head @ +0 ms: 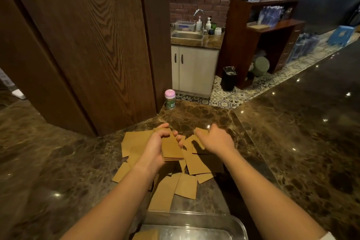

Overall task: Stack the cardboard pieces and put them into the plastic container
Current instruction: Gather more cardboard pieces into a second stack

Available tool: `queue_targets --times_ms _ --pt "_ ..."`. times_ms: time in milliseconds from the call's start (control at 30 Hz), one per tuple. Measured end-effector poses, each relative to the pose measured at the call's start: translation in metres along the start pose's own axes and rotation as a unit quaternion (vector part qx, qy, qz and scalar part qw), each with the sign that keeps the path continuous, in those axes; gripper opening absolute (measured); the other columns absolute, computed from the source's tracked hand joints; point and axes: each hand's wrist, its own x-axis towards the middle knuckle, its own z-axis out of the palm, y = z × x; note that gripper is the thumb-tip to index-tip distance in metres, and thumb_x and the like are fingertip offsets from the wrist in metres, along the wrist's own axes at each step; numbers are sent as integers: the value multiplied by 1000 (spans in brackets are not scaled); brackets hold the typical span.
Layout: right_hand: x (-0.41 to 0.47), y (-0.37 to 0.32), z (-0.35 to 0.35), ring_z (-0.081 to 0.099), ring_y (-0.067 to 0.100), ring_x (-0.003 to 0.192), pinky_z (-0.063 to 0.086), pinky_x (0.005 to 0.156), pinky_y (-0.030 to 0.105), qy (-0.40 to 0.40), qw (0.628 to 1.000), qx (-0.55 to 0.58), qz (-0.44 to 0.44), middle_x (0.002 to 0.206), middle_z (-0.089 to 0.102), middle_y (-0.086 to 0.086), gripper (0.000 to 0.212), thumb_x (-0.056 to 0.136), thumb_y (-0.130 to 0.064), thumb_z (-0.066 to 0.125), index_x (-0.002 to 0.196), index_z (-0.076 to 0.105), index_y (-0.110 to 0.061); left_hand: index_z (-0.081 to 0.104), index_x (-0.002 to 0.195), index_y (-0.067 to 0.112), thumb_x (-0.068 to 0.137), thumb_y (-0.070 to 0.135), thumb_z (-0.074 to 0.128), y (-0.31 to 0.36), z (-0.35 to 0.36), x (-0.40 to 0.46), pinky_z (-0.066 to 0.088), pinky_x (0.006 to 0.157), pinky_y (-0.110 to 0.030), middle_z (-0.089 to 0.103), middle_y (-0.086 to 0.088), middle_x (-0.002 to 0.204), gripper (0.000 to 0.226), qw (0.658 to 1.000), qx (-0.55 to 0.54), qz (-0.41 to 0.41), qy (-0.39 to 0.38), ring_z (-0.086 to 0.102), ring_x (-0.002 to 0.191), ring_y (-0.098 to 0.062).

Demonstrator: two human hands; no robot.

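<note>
Several brown cardboard pieces (196, 163) lie scattered on the dark marble counter (58, 161). My left hand (153, 148) grips a small stack of cardboard pieces (171, 149) above the pile. My right hand (216, 140) reaches over the far right pieces, fingers curled on one cardboard piece (197, 145); whether it is lifted I cannot tell. A clear plastic container (229, 220) sits at the near edge between my forearms, with one cardboard piece (146, 235) inside at its left.
A small jar with a pink lid (170, 99) stands at the counter's far corner beside a wooden pillar (87, 45). Beyond the counter are a sink cabinet (192, 68) and a black bin (228, 78) on tiled floor.
</note>
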Motion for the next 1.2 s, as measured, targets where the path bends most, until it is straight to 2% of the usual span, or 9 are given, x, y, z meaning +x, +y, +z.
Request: queue_targets --times_ms 167,300,467,567,633,700,800,1000,1200 --pt "0 -1 33 52 38 123 48 91 43 -27 991 -128 -1 141 47 17 104 74 -81 58 149 33 -14 54 127 17 88 3 48 2 -4 3 55 57 -39 61 -21 94 42 1000 -4 -10 18 66 63 -31" --pt "4 0 26 64 32 103 49 74 35 -18 991 -128 -24 116 65 11 62 80 -59 61 123 60 -14 56 125 19 93 11 50 3 -3 2 56 57 -40 63 -21 95 33 999 8 -17 31 67 66 -32" --pt "4 3 -1 64 36 95 42 68 35 43 992 -110 -37 109 67 15 36 96 -33 40 113 61 -9 59 123 22 95 18 52 3 -4 2 56 59 -38 64 -18 96 29 999 14 -22 45 66 67 -31" --pt "4 4 -20 61 29 86 52 65 37 -27 989 143 15 102 66 11 25 99 -24 41 104 63 -13 63 121 12 94 36 63 3 -1 2 57 62 -37 67 -17 94 35 997 38 -51 42 68 69 -28" --pt "-6 -3 -28 62 24 86 55 56 31 -123 909 393 63 100 67 11 15 99 -15 52 99 66 -11 62 122 19 92 50 62 4 3 1 60 65 -39 68 -17 106 43 998 35 -32 29 71 75 -28" --pt "-17 -9 -28 65 18 76 50 50 25 -169 873 457 34 94 73 10 8 95 -11 63 101 69 -10 58 124 29 90 62 54 4 7 0 61 70 -46 67 -18 118 47 999 41 1 -5 73 89 -32" --pt "-32 -13 -20 60 8 58 46 49 21 -161 901 400 -49 81 76 -2 13 90 -20 74 102 73 -18 58 129 28 86 70 48 3 12 -5 54 92 -56 70 -18 121 61 996 78 8 -53 68 108 -38" --pt "-45 -16 -8 61 -13 71 39 60 8 -82 957 211 -183 86 73 -18 15 86 -38 77 86 80 -23 81 98 26 84 50 67 1 20 -19 59 85 -50 77 -17 103 31 996 21 -17 -84 74 93 -34" --pt "-51 -12 -19 61 9 72 43 60 26 0 955 239 -177 81 69 -8 28 84 -49 75 84 66 -22 58 128 29 93 -3 42 -2 17 -18 60 62 -42 64 -21 122 50 996 58 36 -63 74 82 -33"
